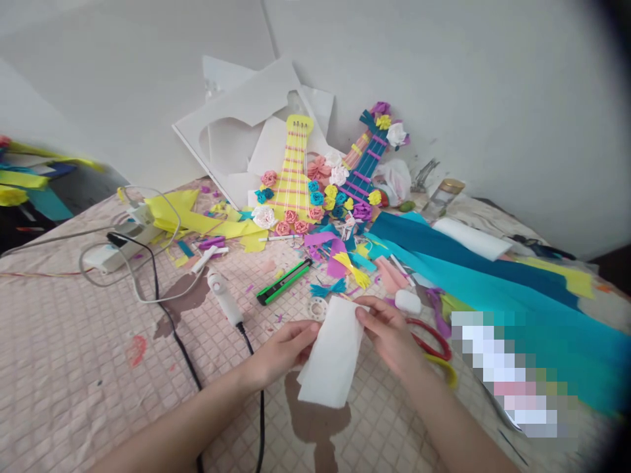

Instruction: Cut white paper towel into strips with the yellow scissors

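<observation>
A folded piece of white crepe-like paper (331, 358) hangs between my hands above the table's front. My left hand (284, 347) pinches its left edge, thumb on top. At the upper right edge, my right hand (389, 328) grips the same paper between thumb and fingers. Just beyond lie a clear plastic ring (317, 309), a blue paper bow (328, 288) and a yellow paper bow (353, 269). A green box cutter (284, 282) lies further left, near a white corded glue gun (225, 301). Scissors with a red handle (434, 336) lie partly behind my right hand.
Flower-trimmed paper guitars, one yellow (292, 174) and one blue (367, 164), lean against white boards (231, 112) at the back. Blue crepe sheets (493, 276) cover the right side. A power strip (106, 256) with trailing cords occupies the left. Paper scraps litter the middle.
</observation>
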The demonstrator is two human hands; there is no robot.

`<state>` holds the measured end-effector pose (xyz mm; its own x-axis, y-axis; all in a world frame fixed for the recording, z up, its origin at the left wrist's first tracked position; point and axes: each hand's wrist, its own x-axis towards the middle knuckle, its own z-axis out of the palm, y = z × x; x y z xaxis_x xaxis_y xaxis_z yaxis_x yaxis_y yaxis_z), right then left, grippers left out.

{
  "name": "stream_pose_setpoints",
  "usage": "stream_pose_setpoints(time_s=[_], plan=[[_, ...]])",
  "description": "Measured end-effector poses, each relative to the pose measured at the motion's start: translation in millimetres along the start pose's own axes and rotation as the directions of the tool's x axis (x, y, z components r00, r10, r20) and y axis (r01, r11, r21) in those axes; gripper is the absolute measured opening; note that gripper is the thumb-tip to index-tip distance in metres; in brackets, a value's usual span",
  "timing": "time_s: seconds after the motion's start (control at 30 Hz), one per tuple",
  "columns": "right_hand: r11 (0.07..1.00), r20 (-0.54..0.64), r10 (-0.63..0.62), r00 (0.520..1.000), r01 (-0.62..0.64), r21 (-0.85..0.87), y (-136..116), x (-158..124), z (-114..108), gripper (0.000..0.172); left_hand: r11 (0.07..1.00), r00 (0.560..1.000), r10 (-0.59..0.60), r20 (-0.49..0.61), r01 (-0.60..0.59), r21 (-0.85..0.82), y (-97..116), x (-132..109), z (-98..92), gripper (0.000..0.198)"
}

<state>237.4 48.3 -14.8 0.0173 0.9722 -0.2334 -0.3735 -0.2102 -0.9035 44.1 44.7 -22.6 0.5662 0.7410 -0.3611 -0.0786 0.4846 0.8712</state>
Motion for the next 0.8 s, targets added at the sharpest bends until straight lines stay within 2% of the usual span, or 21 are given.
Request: stream_pose_setpoints(time_s=[0.27,0.47,0.6,0.8], plan=[[0.999,0.008,0.049,0.999,-0.049,0.003,0.2,-2.7,5.0,0.025,0.997,0.999,0.028,-0.021,-0.030,-0.067,3.8,-1.6,2.2,0.048],[0.992,0.038,0.107,0.993,-0.110,0.069,-0.7,-4.0,6.0,0.024,1.000,1.000,0.006,-0.020,-0.006,0.011,4.0,-3.8,1.5,0.047],[0.994,0.041,0.091,0.995,-0.093,0.061,0.0,-3.8,6.3,0.021,1.000,1.000,0.008,-0.028,-0.008,0.007,3.5,-3.7,1.5,0.046],[0.997,0.092,0.072,0.993,-0.072,0.000,3.6,-4.5,8.7,0.019,0.997,0.995,0.049,0.087,-0.054,0.063,9.0,-7.7,6.2,0.038]])
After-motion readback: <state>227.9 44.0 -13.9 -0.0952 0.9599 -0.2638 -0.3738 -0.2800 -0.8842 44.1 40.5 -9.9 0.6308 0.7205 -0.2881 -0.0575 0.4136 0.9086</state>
